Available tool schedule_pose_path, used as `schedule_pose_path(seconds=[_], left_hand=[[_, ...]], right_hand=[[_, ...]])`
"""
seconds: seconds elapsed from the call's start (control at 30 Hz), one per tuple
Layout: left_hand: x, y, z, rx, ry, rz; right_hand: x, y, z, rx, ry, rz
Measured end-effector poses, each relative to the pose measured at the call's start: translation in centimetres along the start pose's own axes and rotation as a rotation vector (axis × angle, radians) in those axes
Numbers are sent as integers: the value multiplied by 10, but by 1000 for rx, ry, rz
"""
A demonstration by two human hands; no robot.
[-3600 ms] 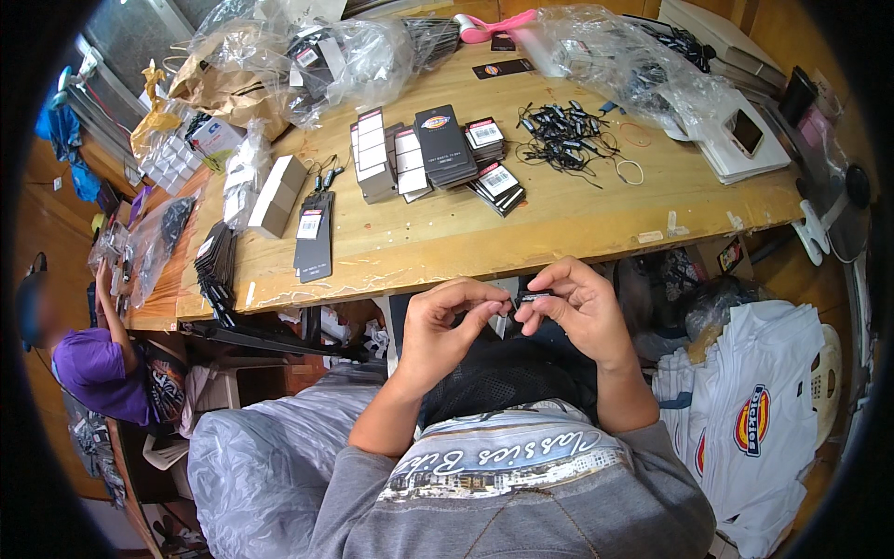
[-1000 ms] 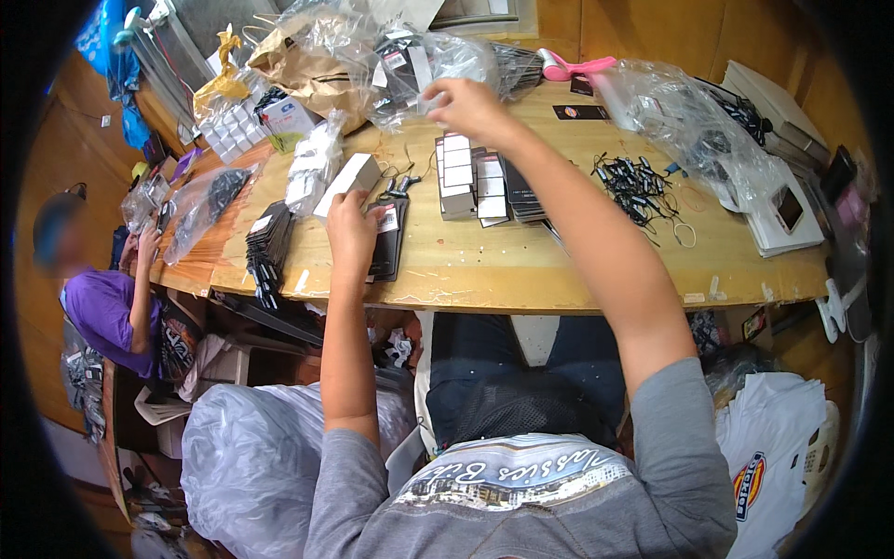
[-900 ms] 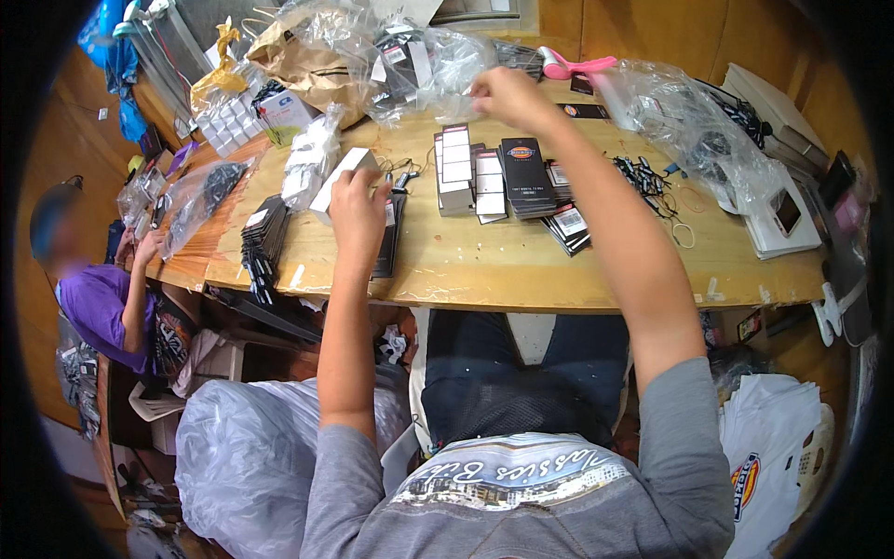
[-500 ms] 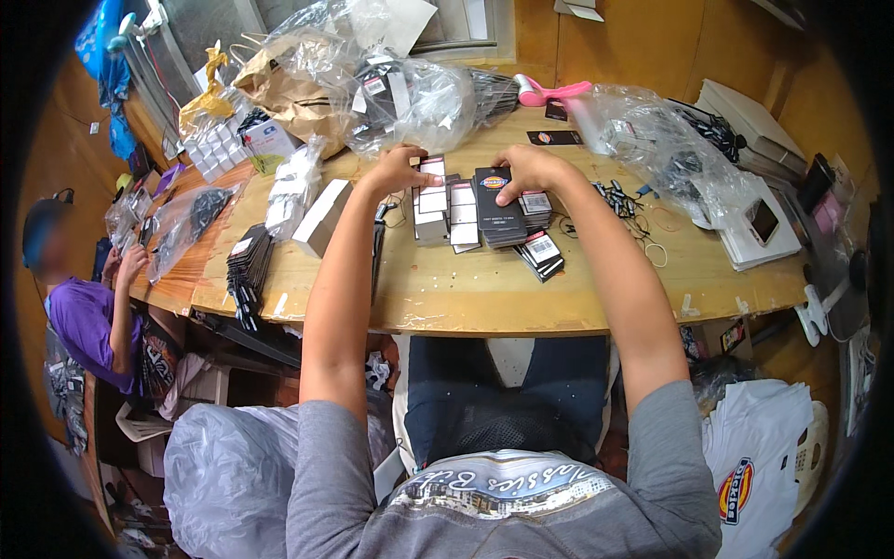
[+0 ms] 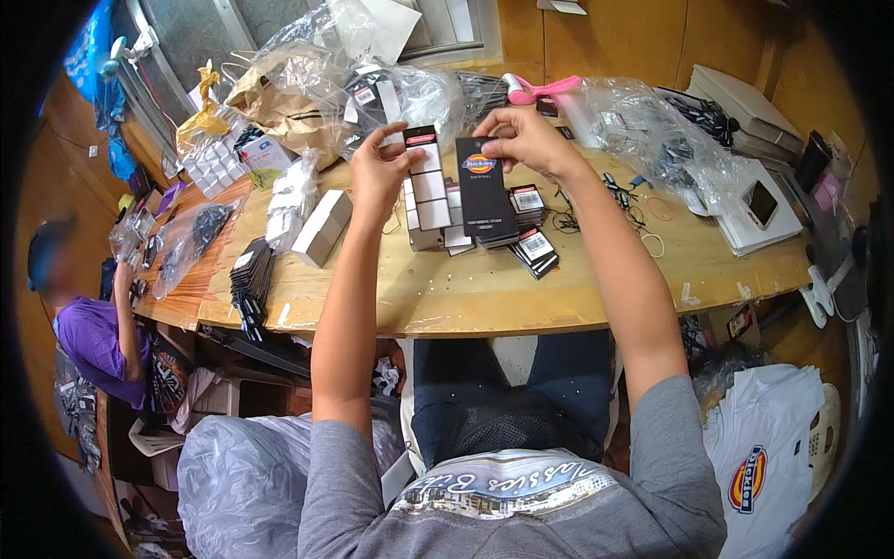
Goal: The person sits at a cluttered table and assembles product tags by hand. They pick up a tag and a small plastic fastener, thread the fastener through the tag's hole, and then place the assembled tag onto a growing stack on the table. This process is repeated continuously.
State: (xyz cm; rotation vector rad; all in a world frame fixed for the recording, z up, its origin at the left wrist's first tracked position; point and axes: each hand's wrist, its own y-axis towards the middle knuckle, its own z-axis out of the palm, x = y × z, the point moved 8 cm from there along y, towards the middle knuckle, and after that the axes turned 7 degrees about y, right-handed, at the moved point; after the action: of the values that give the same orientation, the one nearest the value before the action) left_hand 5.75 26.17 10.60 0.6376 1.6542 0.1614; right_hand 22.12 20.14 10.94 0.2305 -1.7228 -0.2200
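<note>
My left hand (image 5: 379,173) pinches a white hang tag (image 5: 429,194) with a black top and a grid of boxes, held raised above a stack of similar white tags (image 5: 425,239). Between the thumb and fingers of my right hand (image 5: 540,149) is the top of a black hang tag (image 5: 488,207) with a colored emblem. It hangs beside the white one and partly hides the stacks beneath. Just right of it lie small piles of black tags with white barcode stickers (image 5: 534,250).
Left of my hands are a white box (image 5: 323,227) and a fanned stack of dark tags (image 5: 250,279). Plastic bags (image 5: 643,130) and a pink tool (image 5: 540,88) lie at the back. A phone (image 5: 762,205) rests on white sheets at right. Another person (image 5: 93,340) sits at the far left.
Both hands have lifted off the stacks. The left has raised a white tag and the right a black tag, now upright side by side.
</note>
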Motion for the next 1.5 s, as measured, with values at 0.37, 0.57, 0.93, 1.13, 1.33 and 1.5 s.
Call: schedule_pose_path(seconds=[0.37, 0.57, 0.93, 1.13, 1.33, 1.5], left_hand=[[-8, -84, 18, -34, -158, -176], [4, -110, 10, -55, -245, -237], [-1, -133, 19, -43, -318, -235], [-2, -140, 31, -77, -167, -182], [-7, -153, 43, -119, -66, -117], [-13, -153, 29, -209, -68, -68]], right_hand=[[-30, -78, -7, 30, -618, 145], [-45, -94, -5, -38, -719, 126], [-49, -99, -17, -140, -682, 148], [-42, -115, -26, -301, -260, 203], [-33, -129, 0, -227, -59, 48], [-76, -113, -30, -288, -171, 212]])
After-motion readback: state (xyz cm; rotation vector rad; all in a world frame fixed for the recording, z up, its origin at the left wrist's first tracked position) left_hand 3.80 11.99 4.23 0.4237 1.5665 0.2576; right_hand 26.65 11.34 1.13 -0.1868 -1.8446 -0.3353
